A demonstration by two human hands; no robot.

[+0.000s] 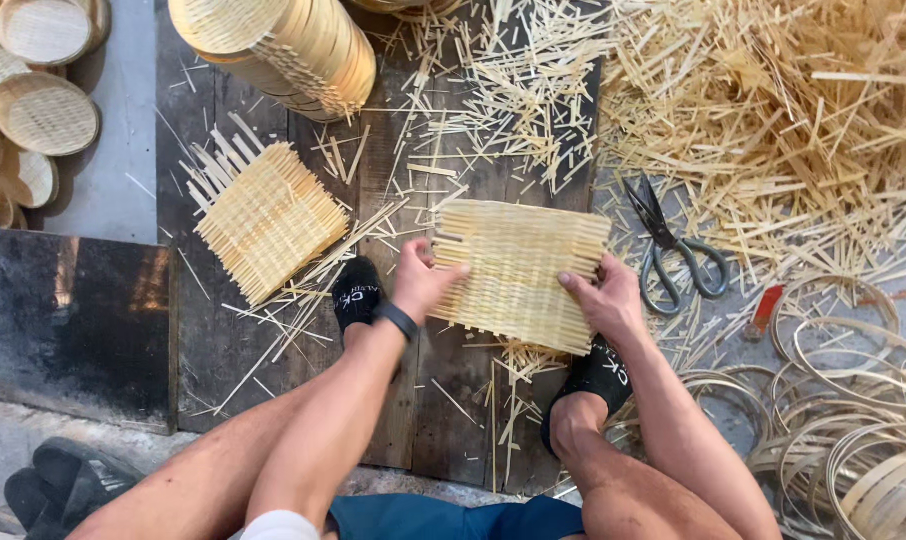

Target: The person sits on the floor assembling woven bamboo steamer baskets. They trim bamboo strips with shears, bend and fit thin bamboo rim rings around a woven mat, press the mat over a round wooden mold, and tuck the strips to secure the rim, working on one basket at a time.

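A square woven bamboo mat [518, 272] lies on the dark wooden board [443, 400] between my feet in black socks. My left hand [419, 280] grips the mat's left edge, thumb on top. On the mat's right edge, my right hand [605, 298] presses with the fingers on the weave. A black band sits on my left wrist. Loose strip ends stick out from the mat's sides.
A second woven mat [265, 218] lies to the left. Rolled bamboo rims [293, 50] stand at the top, finished round trays [43, 110] at far left. Scissors [673, 250] lie right of the mat, by a pile of bamboo offcuts [773, 120]. Bamboo hoops [853, 400] lie at lower right.
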